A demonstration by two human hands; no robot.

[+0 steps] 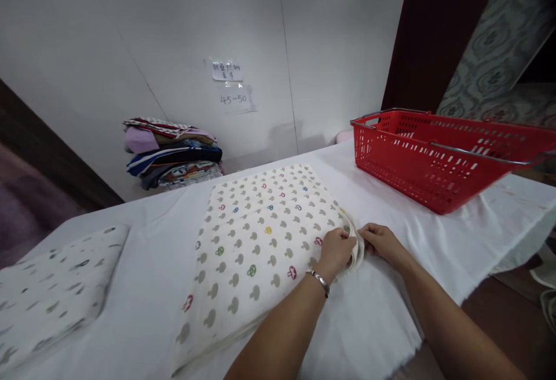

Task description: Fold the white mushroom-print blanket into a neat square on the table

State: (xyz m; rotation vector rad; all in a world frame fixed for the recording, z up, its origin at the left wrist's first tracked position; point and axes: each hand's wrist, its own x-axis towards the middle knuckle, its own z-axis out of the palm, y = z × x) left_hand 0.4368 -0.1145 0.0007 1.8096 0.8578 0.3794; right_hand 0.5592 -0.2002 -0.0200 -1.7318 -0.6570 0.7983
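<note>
A white cloth printed with small mushrooms [256, 241] lies folded in layers on the table in front of me. Its right edge is lifted and curled between my hands. My left hand [337, 249], with a metal bracelet at the wrist, grips that edge from the left, fingers closed on the layers. From the other side my right hand [382, 242] pinches the same edge with thumb and fingers. Its fingertips are partly hidden by the fabric.
A red plastic basket [403, 165] with metal handles stands at the right. Another folded patterned cloth [56, 287] lies at the left on the white-covered table [143, 287]. Behind the table is a pile of folded fabrics [174, 154], with paper notes [234, 99] on the wall.
</note>
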